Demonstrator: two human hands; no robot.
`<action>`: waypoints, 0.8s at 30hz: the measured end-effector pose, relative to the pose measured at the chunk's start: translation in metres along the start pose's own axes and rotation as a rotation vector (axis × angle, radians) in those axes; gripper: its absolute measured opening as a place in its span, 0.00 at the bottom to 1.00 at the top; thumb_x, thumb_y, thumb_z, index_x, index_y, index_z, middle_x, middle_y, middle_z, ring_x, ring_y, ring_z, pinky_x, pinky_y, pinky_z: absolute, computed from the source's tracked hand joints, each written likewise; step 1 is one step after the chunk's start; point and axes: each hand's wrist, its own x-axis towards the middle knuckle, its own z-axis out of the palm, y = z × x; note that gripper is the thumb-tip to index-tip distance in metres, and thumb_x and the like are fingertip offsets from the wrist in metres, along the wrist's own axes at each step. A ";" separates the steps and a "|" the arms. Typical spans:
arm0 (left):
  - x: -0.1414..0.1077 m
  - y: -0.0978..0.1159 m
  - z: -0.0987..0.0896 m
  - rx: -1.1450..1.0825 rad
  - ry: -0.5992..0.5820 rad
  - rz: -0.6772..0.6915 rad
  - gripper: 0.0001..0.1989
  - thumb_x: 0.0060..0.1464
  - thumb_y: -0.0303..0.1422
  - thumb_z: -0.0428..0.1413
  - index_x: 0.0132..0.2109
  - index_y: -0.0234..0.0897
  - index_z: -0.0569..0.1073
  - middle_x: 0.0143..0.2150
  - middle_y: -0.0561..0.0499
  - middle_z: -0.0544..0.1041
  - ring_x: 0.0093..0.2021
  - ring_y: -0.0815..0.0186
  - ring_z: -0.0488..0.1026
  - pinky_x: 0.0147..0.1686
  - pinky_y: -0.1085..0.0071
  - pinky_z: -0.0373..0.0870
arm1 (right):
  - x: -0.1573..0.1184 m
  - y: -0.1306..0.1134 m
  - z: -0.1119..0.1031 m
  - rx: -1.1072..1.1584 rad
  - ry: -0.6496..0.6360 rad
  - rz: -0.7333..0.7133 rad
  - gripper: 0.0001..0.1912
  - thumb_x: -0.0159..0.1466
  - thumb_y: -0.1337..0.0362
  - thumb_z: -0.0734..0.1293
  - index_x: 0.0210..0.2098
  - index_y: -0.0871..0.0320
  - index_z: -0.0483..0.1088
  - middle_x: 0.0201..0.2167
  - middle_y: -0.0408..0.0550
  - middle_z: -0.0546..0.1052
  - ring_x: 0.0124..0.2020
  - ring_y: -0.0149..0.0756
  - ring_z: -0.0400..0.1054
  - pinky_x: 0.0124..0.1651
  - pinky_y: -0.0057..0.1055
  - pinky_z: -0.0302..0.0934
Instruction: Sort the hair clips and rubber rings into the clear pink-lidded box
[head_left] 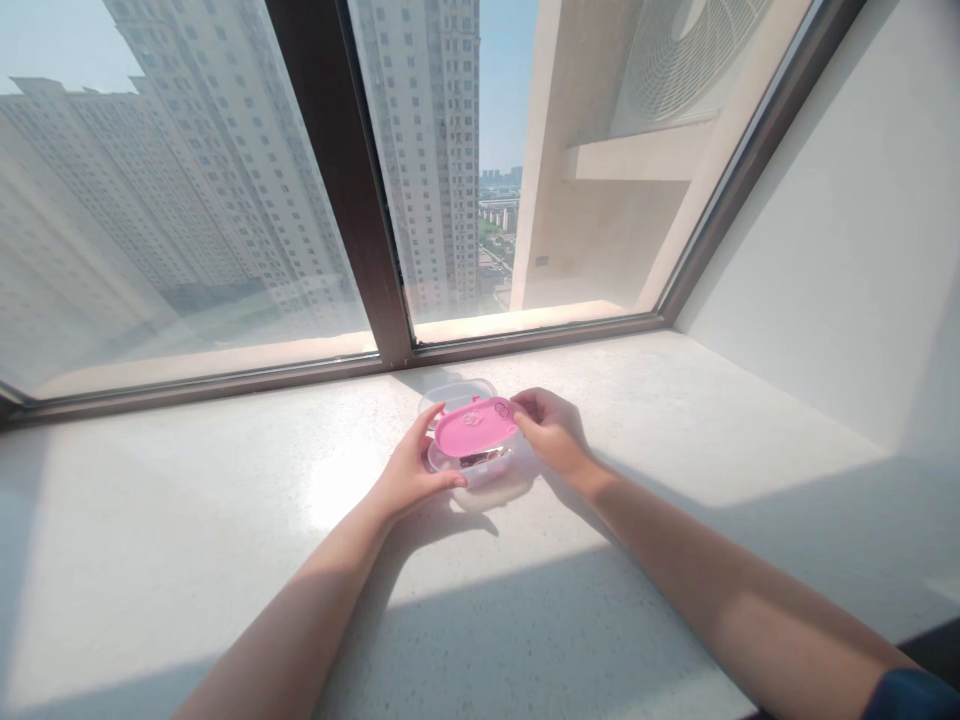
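A small clear plastic box [480, 478] with rounded ends rests on the white sill, and some dark and gold-coloured small items [484, 457] show inside it. My left hand [411, 468] grips its left end, thumb at the near side and fingers at the far side. A pink oval tray [474, 428] with a raised design sits tilted above the box. Its right end is pinched between the thumb and fingers of my right hand [556, 432]. Behind the tray, a clear lid [457, 392] stands opened back toward the window.
The white speckled windowsill [225, 500] runs beneath both arms, with bright glare and shadows on it. A dark window frame [394, 345] borders its far side, and a white wall [840, 260] rises at the right. Tall buildings and an outdoor fan unit show through the glass.
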 end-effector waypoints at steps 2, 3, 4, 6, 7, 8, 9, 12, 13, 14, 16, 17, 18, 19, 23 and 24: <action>0.000 0.000 0.000 -0.007 -0.013 -0.013 0.49 0.39 0.40 0.69 0.65 0.42 0.54 0.57 0.39 0.68 0.51 0.48 0.71 0.50 0.52 0.68 | -0.003 0.000 0.003 -0.002 0.007 -0.045 0.11 0.60 0.57 0.67 0.34 0.59 0.74 0.28 0.47 0.77 0.29 0.35 0.70 0.33 0.30 0.64; 0.000 0.000 0.000 -0.013 -0.017 -0.017 0.49 0.39 0.40 0.69 0.65 0.42 0.54 0.55 0.40 0.70 0.50 0.49 0.72 0.49 0.52 0.68 | -0.004 0.000 0.005 -0.008 -0.003 -0.084 0.11 0.61 0.58 0.66 0.35 0.59 0.75 0.29 0.48 0.77 0.30 0.35 0.71 0.35 0.30 0.65; 0.000 0.000 0.000 -0.018 -0.016 -0.020 0.49 0.39 0.40 0.69 0.65 0.42 0.54 0.53 0.40 0.71 0.48 0.49 0.72 0.48 0.52 0.69 | -0.005 0.000 0.006 -0.009 -0.024 -0.128 0.11 0.61 0.59 0.66 0.37 0.59 0.75 0.31 0.48 0.77 0.30 0.35 0.71 0.35 0.30 0.65; 0.000 0.000 0.001 -0.024 -0.007 -0.024 0.49 0.39 0.39 0.69 0.65 0.43 0.55 0.51 0.41 0.72 0.46 0.50 0.73 0.47 0.52 0.70 | -0.007 0.000 0.006 0.005 -0.086 -0.215 0.11 0.62 0.61 0.65 0.40 0.58 0.75 0.33 0.49 0.77 0.32 0.35 0.70 0.35 0.30 0.65; 0.000 0.000 0.001 -0.029 -0.006 -0.026 0.48 0.39 0.39 0.69 0.65 0.43 0.55 0.51 0.41 0.71 0.45 0.51 0.74 0.46 0.52 0.70 | -0.007 0.000 0.006 0.017 -0.121 -0.248 0.11 0.62 0.62 0.65 0.41 0.58 0.75 0.34 0.49 0.76 0.33 0.35 0.70 0.34 0.29 0.65; 0.000 0.001 0.002 -0.035 -0.007 -0.026 0.48 0.40 0.38 0.69 0.65 0.44 0.55 0.52 0.41 0.71 0.44 0.51 0.74 0.46 0.52 0.70 | -0.007 -0.001 0.005 0.029 -0.153 -0.271 0.11 0.63 0.63 0.64 0.42 0.58 0.74 0.34 0.49 0.76 0.33 0.35 0.70 0.33 0.29 0.65; 0.000 0.001 0.002 -0.041 -0.008 -0.024 0.48 0.40 0.38 0.69 0.65 0.44 0.56 0.53 0.41 0.70 0.44 0.52 0.74 0.45 0.52 0.70 | -0.007 -0.001 0.004 0.040 -0.175 -0.288 0.11 0.63 0.64 0.63 0.43 0.58 0.74 0.35 0.50 0.76 0.34 0.35 0.70 0.33 0.29 0.65; 0.000 0.003 0.002 -0.052 -0.009 -0.002 0.46 0.40 0.37 0.69 0.64 0.45 0.57 0.56 0.41 0.68 0.46 0.52 0.72 0.47 0.52 0.69 | -0.007 -0.001 0.002 0.062 -0.192 -0.321 0.11 0.61 0.67 0.63 0.42 0.57 0.74 0.37 0.50 0.75 0.36 0.36 0.70 0.34 0.29 0.66; 0.000 0.003 0.002 -0.049 -0.005 0.004 0.46 0.40 0.36 0.69 0.64 0.45 0.58 0.56 0.41 0.68 0.46 0.52 0.72 0.48 0.51 0.69 | -0.006 -0.001 0.002 0.066 -0.190 -0.330 0.10 0.61 0.68 0.63 0.41 0.57 0.74 0.36 0.50 0.75 0.35 0.35 0.70 0.34 0.29 0.66; -0.001 0.004 0.002 -0.041 0.000 0.008 0.45 0.40 0.36 0.69 0.64 0.45 0.58 0.56 0.41 0.67 0.47 0.52 0.72 0.49 0.51 0.68 | -0.006 -0.001 0.001 0.068 -0.186 -0.338 0.10 0.60 0.69 0.63 0.39 0.57 0.73 0.36 0.49 0.75 0.35 0.35 0.70 0.33 0.29 0.65; -0.001 0.004 0.002 -0.017 0.009 0.011 0.45 0.40 0.36 0.69 0.64 0.45 0.59 0.56 0.42 0.67 0.46 0.52 0.73 0.50 0.51 0.68 | -0.006 -0.001 0.001 0.068 -0.168 -0.352 0.09 0.59 0.70 0.63 0.37 0.57 0.73 0.34 0.48 0.74 0.35 0.35 0.70 0.33 0.28 0.65; -0.001 0.003 0.001 -0.008 0.008 0.009 0.45 0.40 0.36 0.69 0.64 0.45 0.58 0.56 0.42 0.68 0.46 0.53 0.73 0.49 0.51 0.68 | -0.006 -0.001 0.000 0.065 -0.148 -0.359 0.08 0.59 0.70 0.63 0.37 0.57 0.72 0.34 0.48 0.74 0.35 0.35 0.70 0.33 0.28 0.65; -0.001 0.003 0.001 -0.005 0.003 0.007 0.46 0.40 0.36 0.69 0.64 0.45 0.58 0.55 0.42 0.68 0.45 0.53 0.73 0.49 0.51 0.68 | -0.005 -0.001 0.000 0.062 -0.123 -0.362 0.08 0.59 0.71 0.63 0.36 0.57 0.72 0.34 0.48 0.74 0.35 0.35 0.70 0.34 0.28 0.65; -0.001 0.003 0.001 -0.004 -0.005 0.003 0.46 0.40 0.36 0.69 0.64 0.45 0.57 0.55 0.42 0.69 0.46 0.53 0.73 0.49 0.52 0.69 | -0.005 -0.001 -0.001 0.059 -0.098 -0.361 0.08 0.59 0.71 0.63 0.36 0.57 0.72 0.34 0.48 0.74 0.35 0.35 0.69 0.34 0.28 0.65; -0.002 0.001 0.002 0.013 0.011 0.027 0.46 0.41 0.35 0.69 0.65 0.45 0.57 0.58 0.41 0.66 0.49 0.52 0.72 0.51 0.53 0.68 | -0.003 0.002 0.000 0.081 -0.020 -0.269 0.04 0.59 0.67 0.64 0.34 0.58 0.71 0.34 0.48 0.74 0.35 0.36 0.70 0.35 0.29 0.66; -0.002 0.001 0.002 0.017 0.026 0.040 0.46 0.41 0.35 0.69 0.64 0.45 0.57 0.60 0.41 0.65 0.50 0.52 0.71 0.52 0.53 0.67 | -0.002 0.003 0.000 0.099 -0.006 -0.220 0.04 0.59 0.65 0.65 0.33 0.58 0.70 0.33 0.48 0.74 0.35 0.36 0.70 0.35 0.29 0.66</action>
